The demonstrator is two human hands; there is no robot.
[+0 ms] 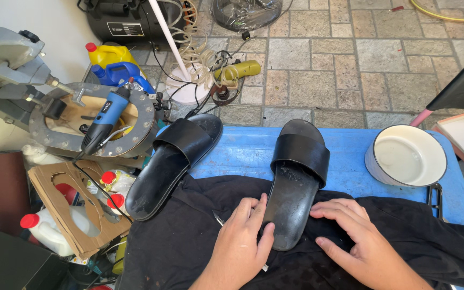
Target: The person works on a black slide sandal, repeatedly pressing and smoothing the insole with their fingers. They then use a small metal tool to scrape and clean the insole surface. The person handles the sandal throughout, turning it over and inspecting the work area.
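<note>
Just two bare hands and forearms coming in from the near edge, the left hand [241, 241] and the right hand [362, 241], that's all of the person you get to see. No sleeves, no gloves, no watch, rings or bracelets anywhere on the visible parts, so nothing worn shows at all. Fingernails look short and plain, with no polish as far as anyone can tell.

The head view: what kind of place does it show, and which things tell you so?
Probably a small shoe-repair workspace. Two black slide sandals lie on a blue table with black cloth, a blue handheld rotary tool rests on a round metal stand, and glue-like bottles stand nearby.
</note>
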